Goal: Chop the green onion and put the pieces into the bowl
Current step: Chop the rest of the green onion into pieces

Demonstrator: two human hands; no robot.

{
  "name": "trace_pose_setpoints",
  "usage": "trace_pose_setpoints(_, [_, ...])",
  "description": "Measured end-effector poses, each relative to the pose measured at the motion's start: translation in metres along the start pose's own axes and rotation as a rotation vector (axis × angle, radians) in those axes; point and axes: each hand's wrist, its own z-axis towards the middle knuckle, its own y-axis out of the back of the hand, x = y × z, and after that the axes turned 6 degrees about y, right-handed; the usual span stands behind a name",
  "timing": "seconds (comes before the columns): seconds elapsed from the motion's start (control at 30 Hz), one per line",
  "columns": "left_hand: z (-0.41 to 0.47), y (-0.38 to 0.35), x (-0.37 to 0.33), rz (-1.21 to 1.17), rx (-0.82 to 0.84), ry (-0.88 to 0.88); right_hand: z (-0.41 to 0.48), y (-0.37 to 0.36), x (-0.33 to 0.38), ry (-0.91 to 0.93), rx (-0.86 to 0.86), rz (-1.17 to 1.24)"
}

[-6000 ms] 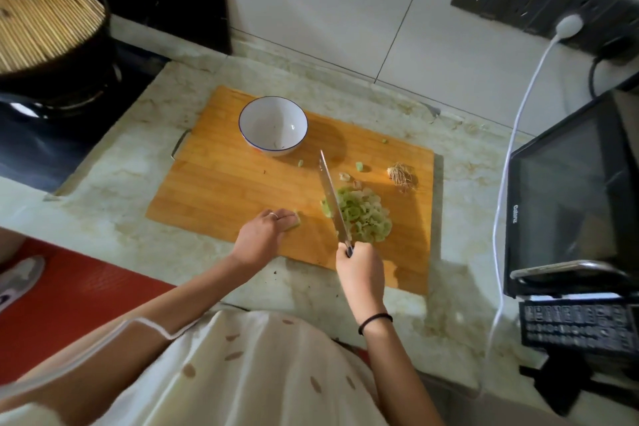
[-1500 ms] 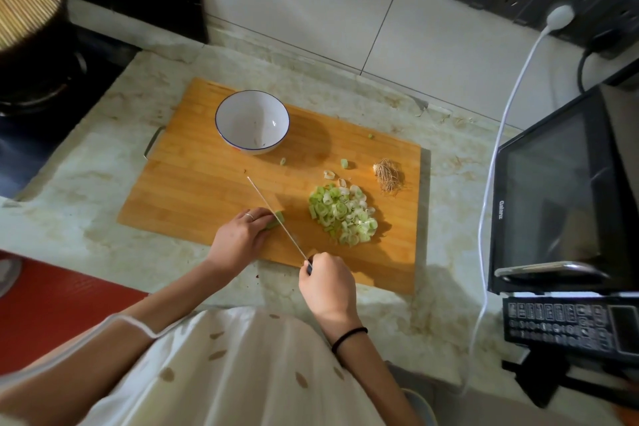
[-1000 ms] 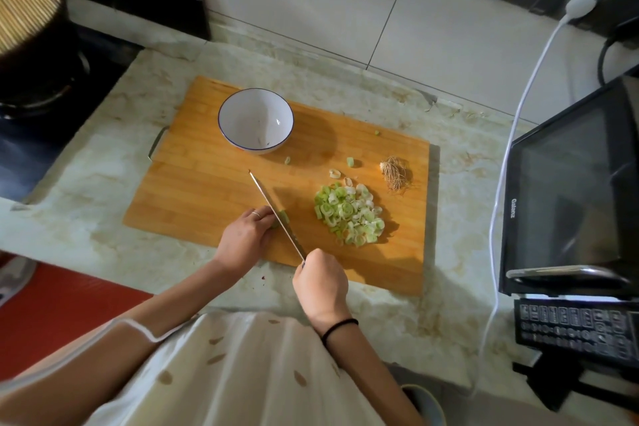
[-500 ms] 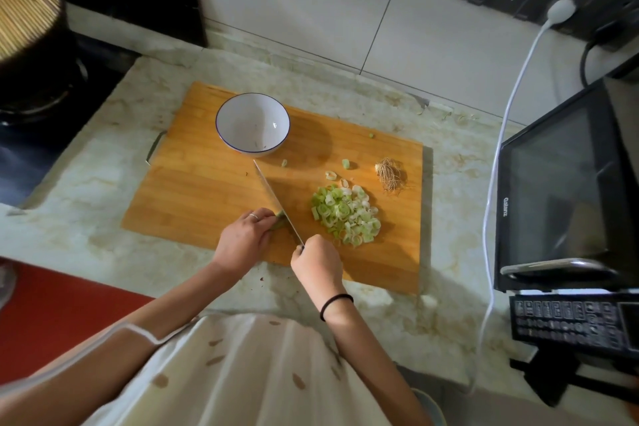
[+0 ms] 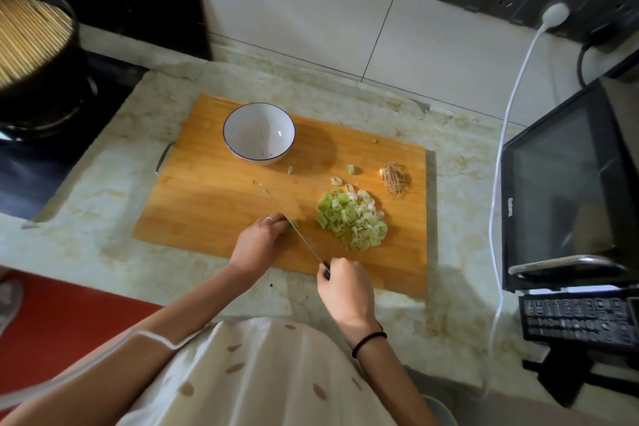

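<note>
Wooden board (image 5: 214, 211), heaped pale-green onion rings (image 5: 351, 220)

Single view: head cam, wide-angle, worn by the person, facing fwd & down over the counter, close in. Own torso (image 5: 259, 373) fills the bottom edge. L hand (image 5: 257, 245), fingers curled on the green onion stub (image 5: 293, 229), and R hand (image 5: 345, 290), fingers round the knife (image 5: 304, 242) handle, sit approx. mid-frame. Cutting board (image 5: 214, 204) spreads beyond the fingertips, bowl (image 5: 249, 128) further past the L fingers. Microwave (image 5: 560, 190) is well right of the R fingers, pot (image 5: 31, 41) far left of the L fingers, cropped. Straight lines bow twd the edges.
</note>
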Motion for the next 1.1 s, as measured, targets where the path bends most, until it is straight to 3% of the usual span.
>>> trace_pose_setpoints(1.1, [0.004, -0.001, 0.002, 0.036, -0.006, -0.012, 0.034, -0.017, 0.025, -0.144, 0.1, 0.024])
